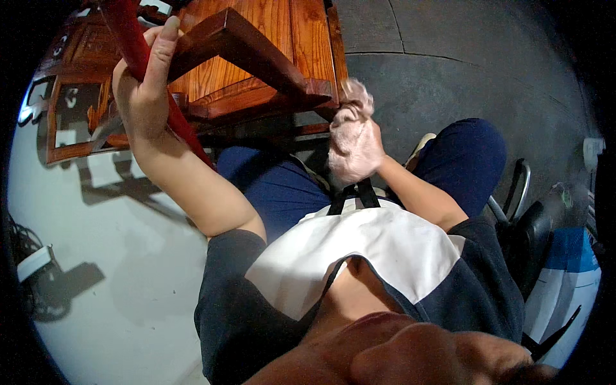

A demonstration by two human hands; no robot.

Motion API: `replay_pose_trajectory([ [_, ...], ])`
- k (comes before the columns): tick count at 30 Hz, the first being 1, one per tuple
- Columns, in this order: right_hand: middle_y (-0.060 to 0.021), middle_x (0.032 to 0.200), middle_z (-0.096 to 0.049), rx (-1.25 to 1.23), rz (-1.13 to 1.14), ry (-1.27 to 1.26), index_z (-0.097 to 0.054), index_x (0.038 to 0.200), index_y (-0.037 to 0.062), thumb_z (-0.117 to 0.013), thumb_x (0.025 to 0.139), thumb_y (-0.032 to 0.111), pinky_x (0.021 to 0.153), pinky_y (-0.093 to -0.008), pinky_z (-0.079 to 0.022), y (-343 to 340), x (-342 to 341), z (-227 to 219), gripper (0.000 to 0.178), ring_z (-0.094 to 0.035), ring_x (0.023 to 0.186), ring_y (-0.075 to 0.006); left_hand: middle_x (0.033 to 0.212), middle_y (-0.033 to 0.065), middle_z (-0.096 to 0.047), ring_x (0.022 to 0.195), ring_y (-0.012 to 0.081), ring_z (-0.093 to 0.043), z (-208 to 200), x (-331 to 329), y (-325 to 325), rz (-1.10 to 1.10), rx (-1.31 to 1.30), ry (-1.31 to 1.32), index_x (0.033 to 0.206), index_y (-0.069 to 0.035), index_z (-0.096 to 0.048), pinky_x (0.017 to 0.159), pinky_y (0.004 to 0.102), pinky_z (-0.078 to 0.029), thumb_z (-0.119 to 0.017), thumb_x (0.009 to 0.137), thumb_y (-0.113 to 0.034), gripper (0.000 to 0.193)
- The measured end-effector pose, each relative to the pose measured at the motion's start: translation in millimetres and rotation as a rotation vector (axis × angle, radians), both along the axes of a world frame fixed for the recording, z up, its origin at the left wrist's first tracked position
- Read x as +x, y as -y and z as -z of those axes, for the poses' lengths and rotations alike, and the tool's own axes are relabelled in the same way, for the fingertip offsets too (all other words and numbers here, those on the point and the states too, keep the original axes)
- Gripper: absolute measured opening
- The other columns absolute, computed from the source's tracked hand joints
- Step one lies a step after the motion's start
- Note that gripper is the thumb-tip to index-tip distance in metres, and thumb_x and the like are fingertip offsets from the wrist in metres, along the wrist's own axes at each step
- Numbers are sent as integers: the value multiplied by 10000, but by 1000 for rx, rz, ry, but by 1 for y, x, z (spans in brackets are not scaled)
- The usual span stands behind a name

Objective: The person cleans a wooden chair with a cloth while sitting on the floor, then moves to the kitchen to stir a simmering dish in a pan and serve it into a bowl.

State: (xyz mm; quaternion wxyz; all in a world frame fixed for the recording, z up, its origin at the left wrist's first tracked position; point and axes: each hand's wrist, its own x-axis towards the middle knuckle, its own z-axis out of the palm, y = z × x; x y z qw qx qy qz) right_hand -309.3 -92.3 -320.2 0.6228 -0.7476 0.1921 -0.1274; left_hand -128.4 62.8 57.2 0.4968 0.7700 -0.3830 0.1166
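Note:
My left hand (151, 83) is wrapped round a dark red wooden bar (130, 42) that slants down past my wrist. Beside it, a brown angled wooden frame piece (240, 48) crosses in front of a glossy wood-grained panel (311, 38). In my right hand (377, 144) is a crumpled pink cloth (353, 151), bunched over the fingers so that most of them are hidden. It is held at the lower corner of the wooden furniture, near the end of a reddish-brown rail (256, 99); whether it touches the wood I cannot tell.
Carved wooden furniture with a framed panel (77, 115) stands at the far left against a white wall (135, 282). Grey floor (449, 83) lies to the right. A black seat with a metal bar (525, 189) and a blue-and-white box (564, 269) are close on my right.

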Motion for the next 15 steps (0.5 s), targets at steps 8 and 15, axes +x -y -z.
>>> replay_pose_trajectory([
  [8, -159, 926, -655, -5, 329, -119, -622, 993, 57, -641, 760, 320, 777, -366, -469, 30, 37, 6, 352, -626, 894, -299, 820, 65, -638, 743, 148, -590, -3, -11, 4, -127, 74, -5, 864, -11, -655, 680, 268, -451, -610, 842, -299, 292],
  [15, -118, 1046, -616, -27, 278, 646, -537, 1134, 32, -613, 806, 163, 809, -310, -465, 18, 52, -137, 361, -590, 929, -191, 759, 56, -623, 724, 126, -573, 0, -7, -2, -64, 47, -8, 874, 16, -662, 698, 248, -437, -625, 835, -260, 280],
])
